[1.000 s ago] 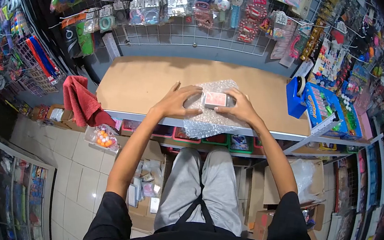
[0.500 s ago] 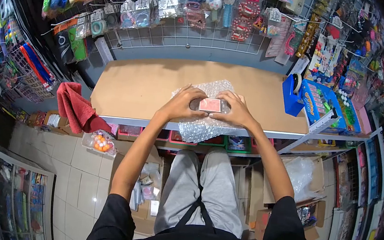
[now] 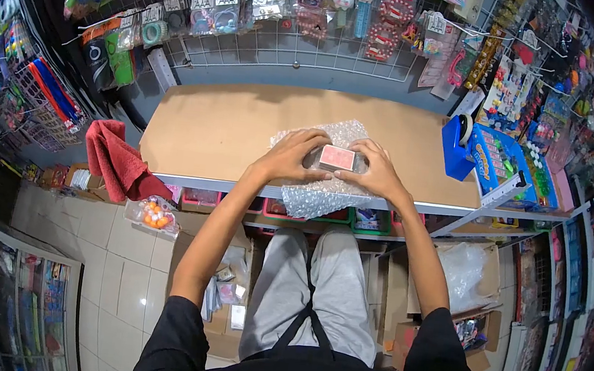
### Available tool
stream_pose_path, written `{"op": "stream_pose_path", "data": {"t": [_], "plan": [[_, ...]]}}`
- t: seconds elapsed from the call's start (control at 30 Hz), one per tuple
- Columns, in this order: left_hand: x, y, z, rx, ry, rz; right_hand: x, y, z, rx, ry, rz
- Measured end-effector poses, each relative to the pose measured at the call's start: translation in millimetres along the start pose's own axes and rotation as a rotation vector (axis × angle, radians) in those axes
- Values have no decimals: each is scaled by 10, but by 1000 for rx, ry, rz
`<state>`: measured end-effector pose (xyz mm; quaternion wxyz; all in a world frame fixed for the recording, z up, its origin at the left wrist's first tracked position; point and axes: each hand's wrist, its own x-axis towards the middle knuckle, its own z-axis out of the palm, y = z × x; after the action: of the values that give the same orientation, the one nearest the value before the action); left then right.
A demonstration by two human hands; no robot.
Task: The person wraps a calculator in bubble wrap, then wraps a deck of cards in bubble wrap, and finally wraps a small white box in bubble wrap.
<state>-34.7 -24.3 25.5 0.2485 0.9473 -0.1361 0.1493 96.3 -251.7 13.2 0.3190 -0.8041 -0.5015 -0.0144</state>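
Observation:
A deck of playing cards, with a pink-red back and white edges, sits between my hands as a neat block. My left hand curves round its left side, fingertips at the far corner and thumb along the near edge. From the right, my right hand cups it the same way, its thumb at the near right corner. Beneath them a sheet of bubble wrap lies on the brown-covered table and hangs over the front edge.
A blue tape dispenser and a blue display box stand at the table's right end. A red cloth hangs at the left, above a tub of orange and white balls. Cardboard boxes flank my legs. Packaged goods hang on the wall grid.
The deck has turned slightly and its near side edge shows more now. Both hands have shifted a little to the right with it in view.

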Motion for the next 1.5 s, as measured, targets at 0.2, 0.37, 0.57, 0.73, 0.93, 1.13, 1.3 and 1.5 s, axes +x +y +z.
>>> {"op": "stream_pose_path", "data": {"t": [0.2,0.37,0.57,0.73,0.93,1.13,1.3,1.5], "plan": [[-112,114,204,227,-22,-126,25,-155,-140,-67,13,-10],[-94,194,107,223,10,-163,41,-52,-45,10,-27,2],[-31,65,-10,86,57,-7,44,20,-72,7,-76,-29],[-23,35,25,0,74,-54,157,72,-175,-8,-166,-44],[-26,-78,83,-21,88,6,64,11,-91,-43,-129,-49],[-17,-114,86,-66,49,-41,-4,22,-58,-10,-85,-45],[-12,-115,86,-59,27,-59,-2,37,-45,-25,-69,-67],[-32,-116,99,-36,13,-73,-3,51,-35,-9,-71,-69]]}}
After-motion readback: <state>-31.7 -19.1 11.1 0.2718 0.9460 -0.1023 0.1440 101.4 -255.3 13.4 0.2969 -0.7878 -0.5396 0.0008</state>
